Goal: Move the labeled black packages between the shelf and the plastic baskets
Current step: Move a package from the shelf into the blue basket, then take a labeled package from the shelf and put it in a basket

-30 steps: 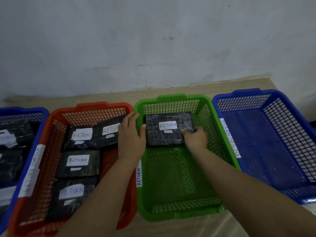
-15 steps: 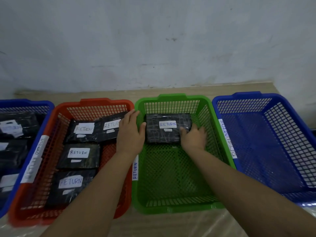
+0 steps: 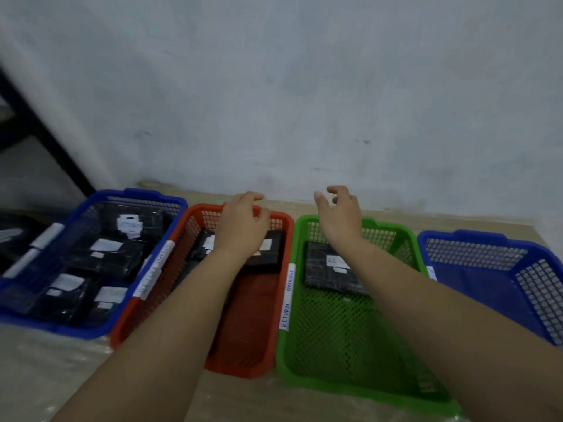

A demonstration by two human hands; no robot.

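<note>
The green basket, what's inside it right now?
The green basket holds one black package with a white label, lying flat at the far end. The right forearm crosses over part of it, hiding most of the label's writing. The remaining mesh floor shows bare.

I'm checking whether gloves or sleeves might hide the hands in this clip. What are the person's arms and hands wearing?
Nothing that shows. The left hand and right hand are bare, with no gloves, and no rings or watch can be seen. Both forearms are uncovered all the way to the bottom of the picture, so no sleeve comes into view.
</note>
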